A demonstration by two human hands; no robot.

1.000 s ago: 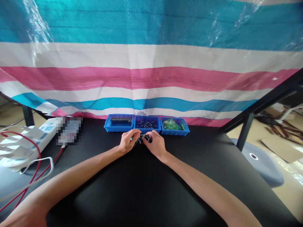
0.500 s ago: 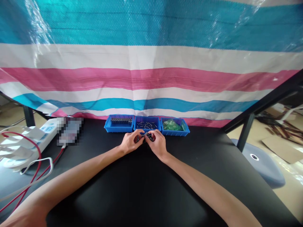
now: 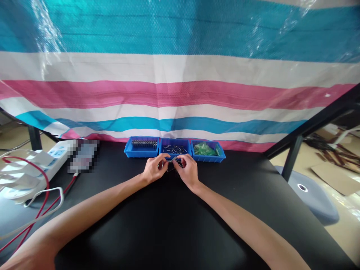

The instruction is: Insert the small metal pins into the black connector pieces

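Note:
My left hand (image 3: 154, 168) and my right hand (image 3: 187, 170) meet just in front of the middle blue bin (image 3: 161, 147), fingers closed in a pinch. Between their fingertips is a small dark piece with shiny metal bits (image 3: 170, 162); its kind is too small to make out, and the fingers cover part of it. Thin pin-like or screw-like metal pieces (image 3: 174, 149) lie scattered in the middle bin. The left blue bin (image 3: 140, 153) holds a row of small round metal parts (image 3: 144, 143). Green plastic-looking pieces (image 3: 204, 149) fill the right blue bin (image 3: 215, 159).
On the left of the black table (image 3: 152, 221) lie a white power strip (image 3: 60, 149) with plugs, red and white cables (image 3: 46, 180) and a blurred-out device (image 3: 83, 155). A striped tarp (image 3: 180, 93) hangs behind the bins. A grey stool (image 3: 315, 198) stands beyond the right edge.
The fingertips have shifted slightly, with a small gap now between the two hands, showing more of the small piece. The bins and arms stay about where they were.

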